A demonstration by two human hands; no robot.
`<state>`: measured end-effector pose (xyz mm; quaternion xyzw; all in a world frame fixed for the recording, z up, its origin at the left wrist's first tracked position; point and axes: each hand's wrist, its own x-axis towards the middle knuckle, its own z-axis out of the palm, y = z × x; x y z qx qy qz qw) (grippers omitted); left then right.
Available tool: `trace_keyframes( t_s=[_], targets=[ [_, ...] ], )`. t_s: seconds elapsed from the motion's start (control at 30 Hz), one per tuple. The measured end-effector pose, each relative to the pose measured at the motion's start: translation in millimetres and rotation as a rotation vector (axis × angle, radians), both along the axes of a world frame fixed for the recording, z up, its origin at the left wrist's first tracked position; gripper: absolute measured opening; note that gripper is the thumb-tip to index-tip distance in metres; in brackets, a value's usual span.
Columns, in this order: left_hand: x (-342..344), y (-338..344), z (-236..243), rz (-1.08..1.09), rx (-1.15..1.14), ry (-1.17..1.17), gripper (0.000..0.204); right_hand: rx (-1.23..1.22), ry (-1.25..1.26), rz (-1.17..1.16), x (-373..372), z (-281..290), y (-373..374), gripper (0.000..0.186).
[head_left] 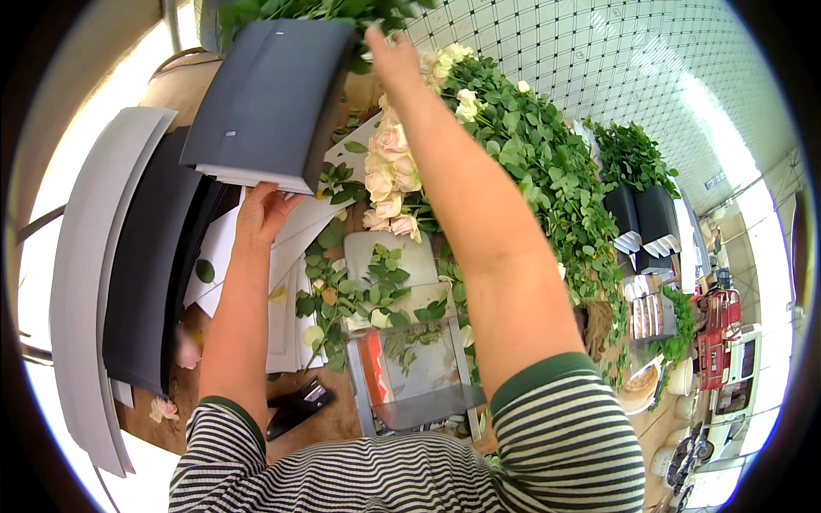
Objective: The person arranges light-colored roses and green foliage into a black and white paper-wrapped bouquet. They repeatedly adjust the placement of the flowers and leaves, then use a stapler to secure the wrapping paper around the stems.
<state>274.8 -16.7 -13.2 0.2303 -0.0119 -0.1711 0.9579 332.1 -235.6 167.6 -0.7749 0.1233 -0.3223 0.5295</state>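
A bunch of leafy stems in a dark grey paper wrap (265, 94) is held up at the upper left, with two staples showing on its face. White lining shows at its near end, and green leaves (291, 8) stick out at the far end. My left hand (267, 209) grips the near end from below, its fingers partly hidden. Beside the far right corner, among the leaves, is my right hand (395, 61) with its fingers curled; what they pinch, if anything, cannot be made out. Pale cream-pink roses (389, 171) lie under my right forearm.
Grey sheets (94, 282) and black sheets (145, 274) stack at the left. A black stapler (298, 406) lies near me by a metal-framed stand (415, 376). Leafy rose stems (547, 162) heap along the right, before a netted sheet (581, 51). Dark wrapped bunches (654, 222) stand beyond.
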Motion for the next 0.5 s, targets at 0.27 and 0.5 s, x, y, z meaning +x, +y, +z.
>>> trace_keyframes(
  t_s=[0.27,0.5],
  targets=[
    [37,-7,-46,0.062,0.352,0.351,0.037,-0.311,0.320,0.762,-99,-75,-15,0.045],
    [-48,59,3,-0.237,0.845,-0.134,0.018,-0.346,0.503,0.825,-185,-65,-23,0.034]
  ],
)
